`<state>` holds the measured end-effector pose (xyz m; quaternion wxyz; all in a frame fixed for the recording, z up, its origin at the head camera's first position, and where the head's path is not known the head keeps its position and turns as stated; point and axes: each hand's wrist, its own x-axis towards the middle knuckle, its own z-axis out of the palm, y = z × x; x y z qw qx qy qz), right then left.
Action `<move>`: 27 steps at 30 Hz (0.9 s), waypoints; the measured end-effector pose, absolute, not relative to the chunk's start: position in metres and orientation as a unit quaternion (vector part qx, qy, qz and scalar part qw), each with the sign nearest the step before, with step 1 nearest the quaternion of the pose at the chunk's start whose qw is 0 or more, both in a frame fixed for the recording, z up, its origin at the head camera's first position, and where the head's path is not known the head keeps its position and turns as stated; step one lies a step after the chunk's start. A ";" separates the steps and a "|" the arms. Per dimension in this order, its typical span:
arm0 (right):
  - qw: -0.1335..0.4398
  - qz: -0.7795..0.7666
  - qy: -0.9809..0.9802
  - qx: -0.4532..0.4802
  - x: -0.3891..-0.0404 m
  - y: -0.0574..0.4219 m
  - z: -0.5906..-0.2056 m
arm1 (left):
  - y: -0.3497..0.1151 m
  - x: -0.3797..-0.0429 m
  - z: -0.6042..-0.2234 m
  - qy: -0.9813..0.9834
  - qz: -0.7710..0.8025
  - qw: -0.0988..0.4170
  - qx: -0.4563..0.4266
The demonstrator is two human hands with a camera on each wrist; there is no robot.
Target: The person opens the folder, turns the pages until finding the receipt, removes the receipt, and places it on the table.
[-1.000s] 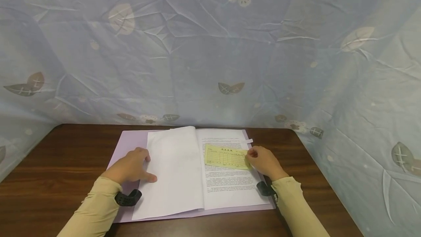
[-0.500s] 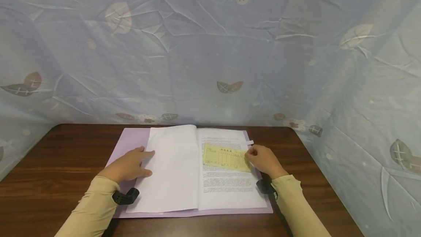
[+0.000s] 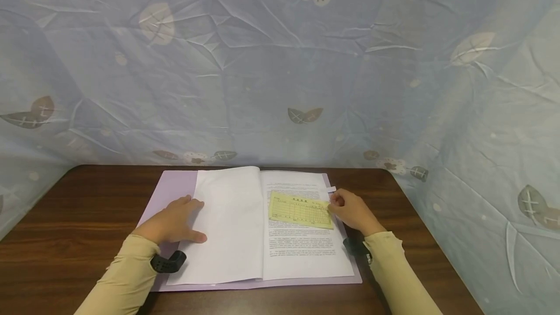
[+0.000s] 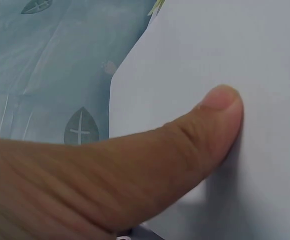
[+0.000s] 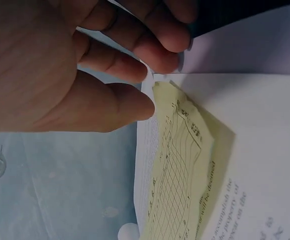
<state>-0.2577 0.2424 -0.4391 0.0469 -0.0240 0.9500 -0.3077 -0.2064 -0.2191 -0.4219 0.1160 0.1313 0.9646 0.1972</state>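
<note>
A lavender folder [image 3: 177,181] lies spread on the table with a stack of paper in it. Its left page [image 3: 229,222] is blank white and its right page [image 3: 306,266] is printed. Across the printed page rests a yellow form slip [image 3: 299,208], its right end raised and wavy in the right wrist view. My left hand [image 3: 172,220] rests at the blank page's left edge, thumb [image 4: 204,120] stretched over the paper. At the slip's right end, my right hand [image 3: 354,213] has thumb and index finger slightly apart, their tips right at its edge.
A small white tab [image 3: 331,189] sticks out from the right page edge. The dark wooden table [image 3: 78,227] reaches out on both sides of the folder. A patterned cloth [image 3: 262,77] hangs behind and to the right.
Over the second, the blank left page and folder settled flatter and the slip shifted slightly left. In the last half second, my right hand moved a little right, off the slip's edge.
</note>
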 end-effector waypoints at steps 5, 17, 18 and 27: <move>0.061 -0.297 0.952 -0.040 -0.259 0.242 -0.441 | -0.218 -0.205 -0.421 0.965 0.197 0.118 0.128; 0.073 -0.292 0.953 -0.035 -0.257 0.240 -0.443 | -0.218 -0.207 -0.425 0.967 0.189 0.115 0.129; 0.072 -0.292 0.953 -0.037 -0.257 0.240 -0.443 | -0.218 -0.208 -0.425 0.967 0.189 0.115 0.129; 0.067 -0.290 0.954 -0.037 -0.256 0.239 -0.441 | -0.217 -0.207 -0.424 0.968 0.186 0.117 0.124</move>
